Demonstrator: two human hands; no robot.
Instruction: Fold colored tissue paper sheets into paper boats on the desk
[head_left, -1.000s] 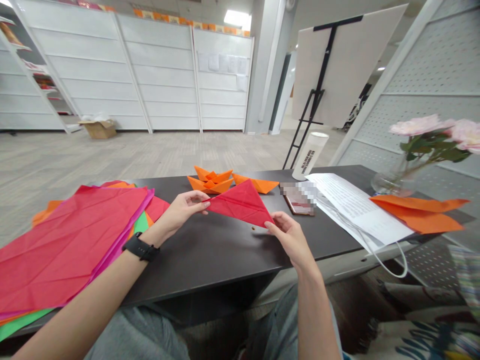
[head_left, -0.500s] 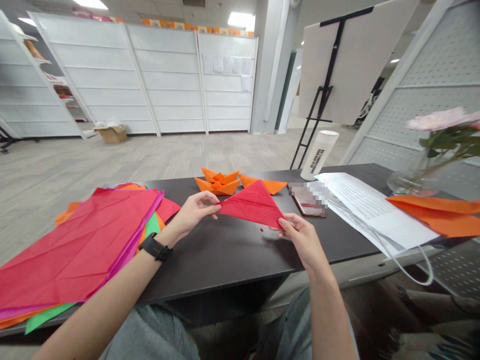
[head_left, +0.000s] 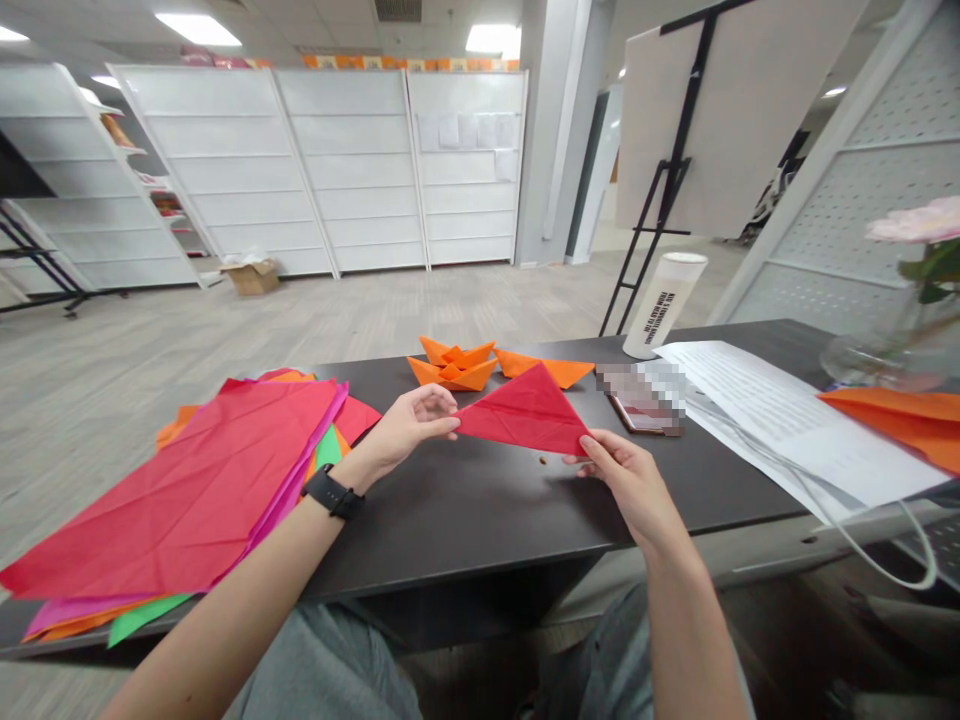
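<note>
Head view, hands (head_left: 409,430) pinching red triangle (head_left: 529,412); table (head_left: 465,520) below

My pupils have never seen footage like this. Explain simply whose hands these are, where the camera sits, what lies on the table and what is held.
There is no machine here, just one person's bare hands. The only camera is worn on the person's head, looking forward and down, so the forearms enter from the bottom edge.

The left hand, with a black wrist strap, and the right hand pinch the left and right corners of a red paper triangle.

On the dark table, a stack of coloured paper lies at the left. Beyond the triangle are folded orange paper shapes. Further right are a partly blurred phone, a white lettered canister, printed paper and a glass vase.
</note>
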